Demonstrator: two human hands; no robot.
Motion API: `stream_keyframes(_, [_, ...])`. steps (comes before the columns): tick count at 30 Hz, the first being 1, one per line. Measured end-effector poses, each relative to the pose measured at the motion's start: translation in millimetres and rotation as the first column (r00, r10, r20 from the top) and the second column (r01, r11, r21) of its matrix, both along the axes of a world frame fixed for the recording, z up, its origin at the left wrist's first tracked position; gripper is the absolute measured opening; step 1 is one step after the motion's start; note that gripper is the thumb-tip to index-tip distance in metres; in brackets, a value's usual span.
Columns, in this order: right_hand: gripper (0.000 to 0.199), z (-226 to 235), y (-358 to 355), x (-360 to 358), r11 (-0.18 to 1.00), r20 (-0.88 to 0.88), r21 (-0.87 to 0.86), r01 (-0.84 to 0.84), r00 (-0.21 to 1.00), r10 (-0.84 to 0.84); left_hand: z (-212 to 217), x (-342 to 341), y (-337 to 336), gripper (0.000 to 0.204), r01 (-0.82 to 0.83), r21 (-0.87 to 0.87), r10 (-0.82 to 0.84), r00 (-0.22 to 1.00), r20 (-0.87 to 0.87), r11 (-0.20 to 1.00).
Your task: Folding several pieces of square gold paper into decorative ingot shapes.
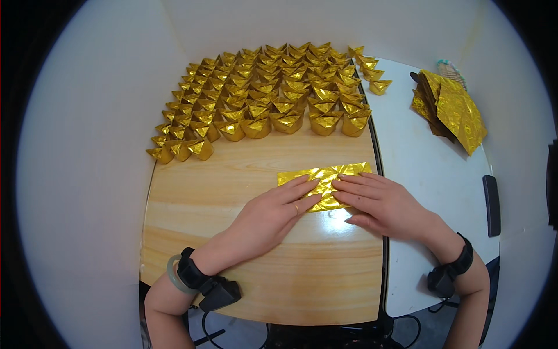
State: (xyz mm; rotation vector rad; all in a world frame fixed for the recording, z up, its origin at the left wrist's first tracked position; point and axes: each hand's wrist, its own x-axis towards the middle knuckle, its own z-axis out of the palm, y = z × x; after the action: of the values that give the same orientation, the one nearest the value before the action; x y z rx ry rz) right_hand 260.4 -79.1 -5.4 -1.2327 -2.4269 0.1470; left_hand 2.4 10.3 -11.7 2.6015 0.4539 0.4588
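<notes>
A folded sheet of shiny gold foil paper (pixel 325 173) lies as a flat, creased rectangle on the wooden table top. My left hand (pixel 285 203) rests on its left part, fingers stretched out flat. From the right, my right hand (pixel 381 203) lies on the sheet's other half, fingers extended and the thumb apart on the table. Neither hand grips the paper; both press on it from above. Beyond them stand rows of folded gold paper ingots (pixel 256 102), boat-shaped with pointed ends.
The wood-grain table (pixel 261 285) meets a white table (pixel 418 256) along a dark seam. On the white one lie a stack of gold foil sheets (pixel 459 110), a dark phone-like slab (pixel 492 205) and several more ingots (pixel 379 86). Pale walls (pixel 87 174) surround the tables.
</notes>
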Motion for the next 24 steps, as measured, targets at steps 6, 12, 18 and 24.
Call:
stream_keyframes(6, [0.032, -2, 1, 2, 0.988, -0.026, 0.129, 0.087, 0.996, -0.084, 0, -5, 3, 0.031, -0.026, -0.020, 0.026, 1.000, 0.002, 0.999])
stream_keyframes(12, [0.025, 3, 0, -1, 0.971, 0.012, 0.223, 0.086, 0.996, -0.091, 1, -3, 5, 0.034, -0.047, -0.036, 0.048, 0.998, 0.042, 0.998])
stream_keyframes(18, [0.026, -1, 7, -5, 0.949, 0.027, 0.310, 0.059, 0.997, -0.071, 0, 6, 3, 0.038, -0.081, 0.067, 0.076, 0.994, 0.072, 0.994])
stream_keyframes(24, [0.026, -5, 8, -3, 0.968, -0.029, 0.220, 0.122, 0.993, -0.119, -3, 14, 4, 0.031, -0.143, 0.042, 0.139, 0.987, 0.079, 0.989])
